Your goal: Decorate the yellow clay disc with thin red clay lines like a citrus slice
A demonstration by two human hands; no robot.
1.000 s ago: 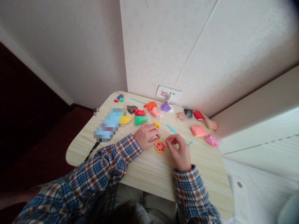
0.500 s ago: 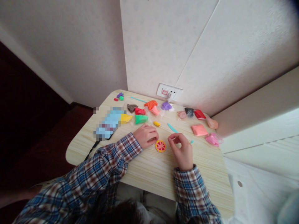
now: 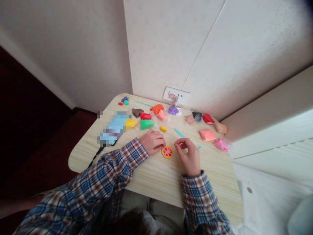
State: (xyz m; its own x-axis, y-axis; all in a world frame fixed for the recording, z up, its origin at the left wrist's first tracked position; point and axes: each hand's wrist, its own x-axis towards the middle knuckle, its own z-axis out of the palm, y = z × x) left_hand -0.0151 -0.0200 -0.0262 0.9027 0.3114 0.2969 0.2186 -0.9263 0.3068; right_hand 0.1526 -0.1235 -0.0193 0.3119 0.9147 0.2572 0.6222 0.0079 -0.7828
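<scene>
Right hand is edging away, fingertips nearly pinched; left hand is resting, loosely curled, just beside the round clay disc (either hold unclear), its spoked face pointing up.

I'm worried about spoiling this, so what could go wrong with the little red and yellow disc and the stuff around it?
The left hand is right by the disc, so a slip might nudge or dent it if it's soft. The right hand partly hides the blue tool and could knock it. The left sleeve lies near the black strap and might snag it.
</scene>
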